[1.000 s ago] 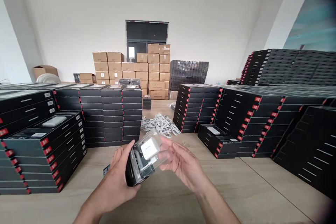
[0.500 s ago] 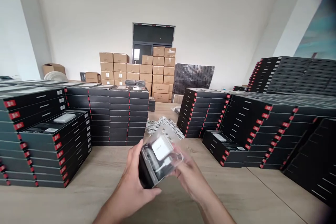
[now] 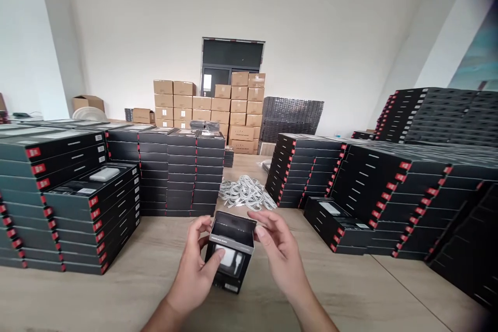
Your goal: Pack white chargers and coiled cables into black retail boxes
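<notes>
In the middle, just above the table, a small black box [image 3: 238, 241] is tilted toward me with its top flap raised. Its front bears a picture of a white charger and a cable plug, with a white label low down. My left hand [image 3: 196, 264] is closed around the box's left side, thumb across the front. Beside the upper right corner is my right hand [image 3: 282, 249], fingers stretched out and thumb apart, at the flap's edge. Whether it presses on the flap is unclear. The box's inside is hidden from me. Beyond it lies a pile of white cables [image 3: 247, 192].
Tall stacks of flat black boxes stand left [image 3: 73, 228] and right [image 3: 389, 202] on the wooden table [image 3: 163, 238]. White devices lie on lower stacks at left [image 3: 104, 174] and right [image 3: 330, 208]. Brown cartons [image 3: 241, 106] and stacked black trays [image 3: 291, 116] are at the back.
The box has turned so its front faces me and its flap shows raised. The clear plastic and white charger seen over it are out of sight. My right hand has moved up to the flap.
</notes>
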A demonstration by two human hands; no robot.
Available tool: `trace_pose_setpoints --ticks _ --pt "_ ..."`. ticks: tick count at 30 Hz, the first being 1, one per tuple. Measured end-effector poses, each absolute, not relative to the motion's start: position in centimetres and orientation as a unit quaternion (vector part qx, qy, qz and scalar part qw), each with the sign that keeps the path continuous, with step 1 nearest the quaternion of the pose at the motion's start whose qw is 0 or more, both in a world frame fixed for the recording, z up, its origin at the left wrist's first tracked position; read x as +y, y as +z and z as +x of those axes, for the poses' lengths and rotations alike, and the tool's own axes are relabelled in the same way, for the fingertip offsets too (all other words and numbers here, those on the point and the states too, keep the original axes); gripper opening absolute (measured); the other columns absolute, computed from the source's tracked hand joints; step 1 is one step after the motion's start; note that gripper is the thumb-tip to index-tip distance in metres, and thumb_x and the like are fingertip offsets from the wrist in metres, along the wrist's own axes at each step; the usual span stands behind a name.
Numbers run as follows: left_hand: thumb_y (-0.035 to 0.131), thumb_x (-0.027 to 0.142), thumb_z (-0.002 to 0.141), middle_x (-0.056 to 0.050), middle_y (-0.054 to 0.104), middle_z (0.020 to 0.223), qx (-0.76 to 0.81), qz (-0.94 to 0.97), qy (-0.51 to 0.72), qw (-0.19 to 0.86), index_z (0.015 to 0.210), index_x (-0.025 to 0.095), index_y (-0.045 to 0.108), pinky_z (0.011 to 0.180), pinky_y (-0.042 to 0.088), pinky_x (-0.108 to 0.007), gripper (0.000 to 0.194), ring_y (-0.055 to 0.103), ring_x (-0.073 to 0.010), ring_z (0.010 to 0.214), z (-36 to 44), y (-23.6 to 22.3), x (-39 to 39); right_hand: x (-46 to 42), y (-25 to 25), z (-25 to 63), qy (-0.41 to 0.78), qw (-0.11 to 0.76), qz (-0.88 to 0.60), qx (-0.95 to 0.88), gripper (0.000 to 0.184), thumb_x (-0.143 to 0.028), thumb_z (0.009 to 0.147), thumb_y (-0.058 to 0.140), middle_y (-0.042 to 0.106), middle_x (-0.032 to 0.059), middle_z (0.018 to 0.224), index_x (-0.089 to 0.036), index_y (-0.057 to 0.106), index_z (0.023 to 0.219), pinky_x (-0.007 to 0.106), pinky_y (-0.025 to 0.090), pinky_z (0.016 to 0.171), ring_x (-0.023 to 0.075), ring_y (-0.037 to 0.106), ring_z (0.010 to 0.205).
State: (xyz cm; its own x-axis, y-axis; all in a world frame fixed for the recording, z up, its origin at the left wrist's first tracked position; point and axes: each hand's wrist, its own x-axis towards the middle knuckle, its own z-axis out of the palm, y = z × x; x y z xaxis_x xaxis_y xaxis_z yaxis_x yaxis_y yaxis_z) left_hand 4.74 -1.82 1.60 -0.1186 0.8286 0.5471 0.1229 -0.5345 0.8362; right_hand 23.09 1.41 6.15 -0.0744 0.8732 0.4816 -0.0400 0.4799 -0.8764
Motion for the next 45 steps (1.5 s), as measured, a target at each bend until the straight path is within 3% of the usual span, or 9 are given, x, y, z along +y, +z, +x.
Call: trace_pose_setpoints --ticks 4,8,13,17,25,32,37,41,45 --pt "0.053 0.026 0.088 -0.010 0.042 0.132 0.427 0.627 0.617 0.206 0.114 0.025 0.051 0.100 0.043 -0.041 0.026 0.044 -0.0254 0.127 4.0 1.5 -1.6 1.3 5.8 22.7 0.336 0.568 -0.312 -0.684 0.013 -0.035 0.080 0.070 0.068 0.0082 0.110 -0.024 0.068 0.088 0.037 0.049 0.091 0.0247 0.063 0.102" --pt "0.050 0.028 0.091 -0.010 0.047 0.137 0.426 0.647 0.603 0.191 0.100 0.024 0.062 0.108 0.035 -0.045 0.016 0.042 -0.0265 0.131 2.9 2.0 -1.6 1.3 5.5 22.5 0.265 0.535 -0.330 -0.731 0.010 -0.031 0.083 0.065 0.067 0.0095 0.111 -0.024 0.072 0.083 0.040 0.047 0.094 0.0271 0.062 0.105" --pt "0.052 0.028 0.090 -0.011 0.061 0.124 0.368 0.598 0.659 0.272 0.096 0.022 0.054 0.102 0.043 -0.043 0.008 0.053 -0.0243 0.122 2.7 2.5 -1.7 0.9 5.5 22.4 0.297 0.564 -0.324 -0.700 0.009 -0.028 0.078 0.070 0.070 0.0069 0.102 -0.025 0.064 0.083 0.041 0.049 0.092 0.0258 0.064 0.101" --pt "0.055 0.026 0.089 -0.009 0.064 0.118 0.350 0.620 0.643 0.283 0.107 0.022 0.056 0.104 0.042 -0.041 0.018 0.054 -0.0234 0.121 2.5 2.9 -1.9 0.7 5.9 22.3 0.274 0.536 -0.318 -0.733 0.014 -0.026 0.081 0.068 0.068 0.0057 0.097 -0.026 0.068 0.095 0.036 0.050 0.086 0.0234 0.063 0.095" --pt "0.051 0.024 0.091 -0.007 0.066 0.111 0.354 0.654 0.623 0.240 0.098 0.024 0.069 0.097 0.046 -0.041 0.020 0.059 -0.0229 0.111 2.0 3.6 -2.1 0.3 6.9 22.4 0.248 0.497 -0.322 -0.767 0.013 -0.028 0.086 0.061 0.064 0.0052 0.091 -0.027 0.074 0.086 0.032 0.049 0.079 0.0212 0.062 0.086" --pt "0.049 0.024 0.090 -0.008 0.063 0.121 0.362 0.670 0.609 0.224 0.100 0.025 0.069 0.102 0.043 -0.043 0.022 0.055 -0.0238 0.119 1.9 2.9 -1.6 0.8 6.7 23.2 0.273 0.463 -0.306 -0.786 0.014 -0.030 0.083 0.065 0.065 0.0095 0.115 -0.027 0.076 0.091 0.041 0.046 0.095 0.0264 0.061 0.107" --pt "0.050 0.023 0.089 -0.007 0.044 0.146 0.400 0.693 0.560 0.214 0.129 0.030 0.055 0.111 0.033 -0.044 0.041 0.042 -0.0244 0.134 2.2 2.7 -1.7 1.7 5.5 22.7 0.315 0.521 -0.336 -0.718 0.017 -0.036 0.083 0.065 0.068 0.0095 0.114 -0.027 0.076 0.093 0.042 0.049 0.093 0.0277 0.061 0.109" --pt "0.047 0.021 0.089 -0.006 0.035 0.152 0.428 0.710 0.525 0.192 0.135 0.030 0.047 0.111 0.034 -0.043 0.048 0.034 -0.0242 0.139 2.7 2.4 -1.7 2.3 5.0 22.2 0.355 0.541 -0.337 -0.684 0.017 -0.038 0.081 0.067 0.069 0.0079 0.114 -0.026 0.076 0.090 0.040 0.048 0.094 0.0274 0.060 0.111" --pt "0.053 0.019 0.083 -0.006 0.004 0.161 0.462 0.722 0.486 0.171 0.150 0.031 0.012 0.112 0.031 -0.047 0.079 0.016 -0.0266 0.145 3.6 1.8 -1.9 3.2 4.3 22.4 0.386 0.593 -0.372 -0.601 0.023 -0.042 0.076 0.072 0.072 0.0075 0.103 -0.025 0.076 0.090 0.042 0.049 0.091 0.0272 0.064 0.100"
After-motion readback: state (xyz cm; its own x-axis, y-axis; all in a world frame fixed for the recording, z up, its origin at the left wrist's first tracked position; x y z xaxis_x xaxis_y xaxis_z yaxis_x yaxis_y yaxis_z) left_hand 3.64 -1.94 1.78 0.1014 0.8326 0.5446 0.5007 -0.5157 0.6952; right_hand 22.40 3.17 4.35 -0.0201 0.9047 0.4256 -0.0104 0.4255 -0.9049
